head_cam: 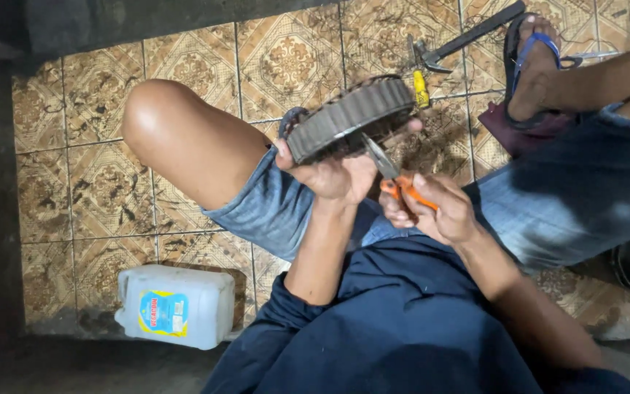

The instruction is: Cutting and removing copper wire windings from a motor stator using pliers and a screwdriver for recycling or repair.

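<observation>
My left hand (333, 174) grips a round, dark, toothed metal drum (349, 117) from below and holds it up on edge over my lap. My right hand (435, 210) is closed on orange-handled pliers (395, 177). Their metal jaws point up and left into the underside of the drum, beside my left fingers. The inside of the drum is mostly hidden from view.
I sit on a patterned tile floor (184, 51) with my bare knee (158, 117) raised at left and my sandalled foot (534, 69) at upper right. A hammer (468, 36) and a yellow-handled tool (420, 86) lie beyond the drum. A white plastic jug (176, 305) lies at lower left.
</observation>
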